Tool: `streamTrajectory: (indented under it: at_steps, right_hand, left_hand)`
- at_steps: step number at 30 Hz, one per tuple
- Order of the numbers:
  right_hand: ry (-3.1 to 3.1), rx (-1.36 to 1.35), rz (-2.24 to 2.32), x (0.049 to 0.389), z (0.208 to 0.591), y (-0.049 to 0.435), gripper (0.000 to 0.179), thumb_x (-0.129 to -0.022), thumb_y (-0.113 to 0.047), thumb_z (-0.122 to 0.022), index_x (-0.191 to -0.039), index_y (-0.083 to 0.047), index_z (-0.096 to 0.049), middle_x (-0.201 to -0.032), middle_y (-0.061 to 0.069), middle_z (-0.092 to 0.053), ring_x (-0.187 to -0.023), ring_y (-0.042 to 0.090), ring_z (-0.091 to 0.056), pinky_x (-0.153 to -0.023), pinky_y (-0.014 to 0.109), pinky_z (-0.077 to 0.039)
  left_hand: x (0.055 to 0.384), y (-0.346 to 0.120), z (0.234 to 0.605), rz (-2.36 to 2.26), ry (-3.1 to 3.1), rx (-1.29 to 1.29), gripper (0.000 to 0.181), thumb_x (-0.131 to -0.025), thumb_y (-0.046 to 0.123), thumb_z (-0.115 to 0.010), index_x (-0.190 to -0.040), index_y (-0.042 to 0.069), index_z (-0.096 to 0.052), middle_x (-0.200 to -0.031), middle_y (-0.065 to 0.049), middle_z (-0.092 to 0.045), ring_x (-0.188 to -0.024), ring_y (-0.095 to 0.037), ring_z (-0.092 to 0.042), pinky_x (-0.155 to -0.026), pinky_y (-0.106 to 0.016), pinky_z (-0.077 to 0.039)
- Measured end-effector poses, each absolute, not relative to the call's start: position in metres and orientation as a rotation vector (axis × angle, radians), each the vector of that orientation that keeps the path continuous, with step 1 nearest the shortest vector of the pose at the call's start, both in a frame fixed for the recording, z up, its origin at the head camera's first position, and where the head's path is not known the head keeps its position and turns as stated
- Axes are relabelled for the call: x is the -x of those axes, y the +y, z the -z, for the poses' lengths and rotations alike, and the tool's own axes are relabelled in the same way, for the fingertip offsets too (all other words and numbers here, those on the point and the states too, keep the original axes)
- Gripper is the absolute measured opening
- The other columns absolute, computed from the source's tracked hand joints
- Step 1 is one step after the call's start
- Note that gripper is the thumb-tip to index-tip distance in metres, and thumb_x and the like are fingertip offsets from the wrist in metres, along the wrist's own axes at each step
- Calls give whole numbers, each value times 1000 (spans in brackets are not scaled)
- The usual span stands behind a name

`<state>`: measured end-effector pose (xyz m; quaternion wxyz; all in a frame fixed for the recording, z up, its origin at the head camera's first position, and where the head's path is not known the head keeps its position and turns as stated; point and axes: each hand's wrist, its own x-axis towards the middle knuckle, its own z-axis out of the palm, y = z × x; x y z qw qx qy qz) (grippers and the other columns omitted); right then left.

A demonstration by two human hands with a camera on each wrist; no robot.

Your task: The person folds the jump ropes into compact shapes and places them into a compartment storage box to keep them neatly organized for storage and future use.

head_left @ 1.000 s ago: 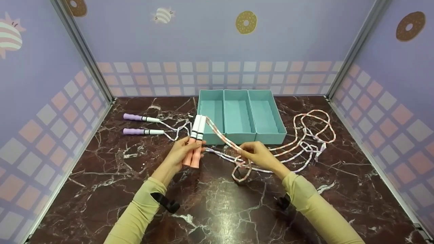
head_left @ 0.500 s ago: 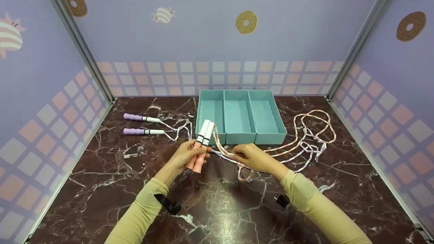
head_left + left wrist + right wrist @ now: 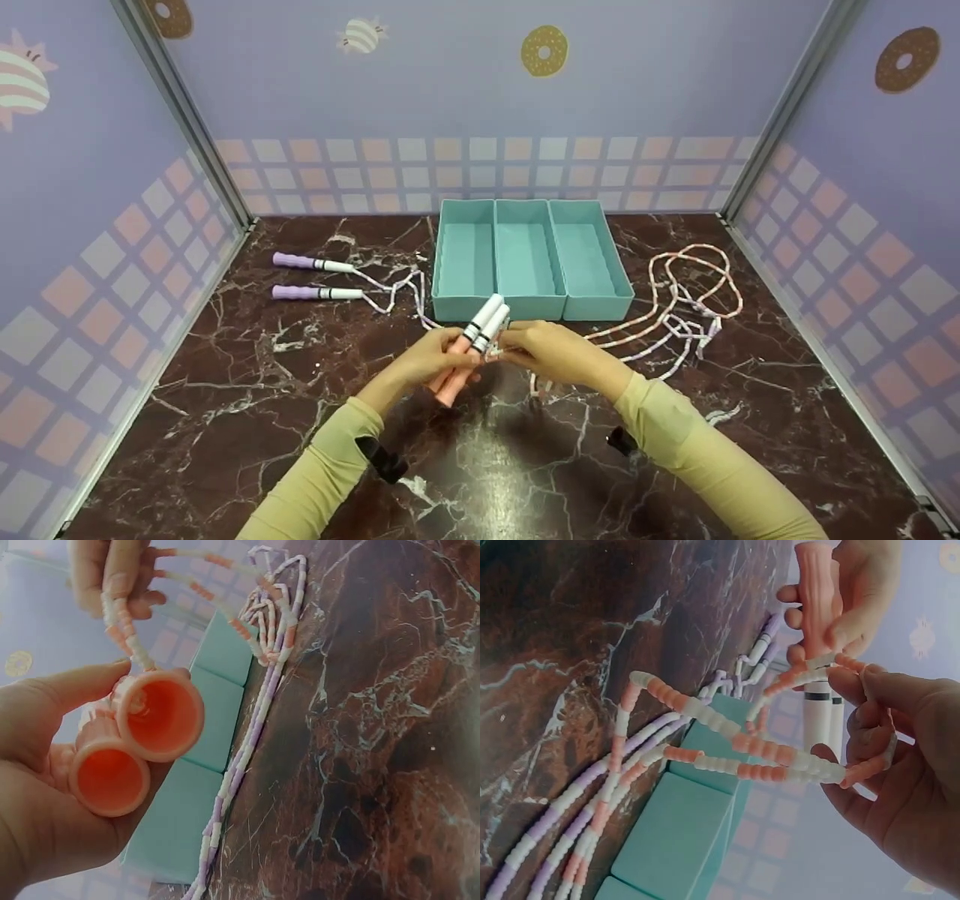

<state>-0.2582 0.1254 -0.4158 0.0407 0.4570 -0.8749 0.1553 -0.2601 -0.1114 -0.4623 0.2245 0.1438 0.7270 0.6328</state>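
Note:
My left hand [image 3: 431, 362] grips both orange-and-white handles [image 3: 469, 349] of a beaded jump rope side by side, their white ends tilted up and to the right. In the left wrist view the hollow orange ends [image 3: 161, 716] face the camera. My right hand [image 3: 559, 352] pinches the doubled orange-and-white beaded cord [image 3: 769, 754] close to the handles, and a loop of it hangs below the fingers. The rest of that cord curls on the table at the right. A purple-and-white jump rope [image 3: 244, 757] lies under it, its two purple handles [image 3: 315, 292] at the left.
Behind the hands stand three teal open boxes [image 3: 531, 306] joined in a row. Patterned panels [image 3: 480, 82] enclose the dark marbled table [image 3: 247, 420] at the back and both sides. Tangled cord [image 3: 694, 326] covers part of the right side.
The orange handles have moved right and toward me, tilting further to the right. My right hand has drawn closer to the left, bringing the pinched cord up against the handles.

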Motion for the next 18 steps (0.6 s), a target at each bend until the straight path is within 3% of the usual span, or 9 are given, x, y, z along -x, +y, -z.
streamTrajectory:
  at_steps: [13,18]
  right_hand:
    - [-2732,-1383,-360,256,411,119,16,-96,-28,-63,-93,-13,-68,-89,1,-67,-72,14,-59,-66,34,-53]
    - [-2730,-1372,-306,257,414,117,16,-96,-27,-63,-86,-15,-65,-84,0,-65,-71,15,-60,-64,35,-52]
  left_hand:
    - [257,-94,470,-1610,2133,-464,28,-78,1,-74,-102,-6,-62,-80,1,-61,-64,-8,-64,-59,-20,-55]
    - [255,-84,473,-1595,2117,-415,28,-77,7,-79,-100,-1,-65,-76,3,-63,-62,-8,-63,-59,-20,-55]
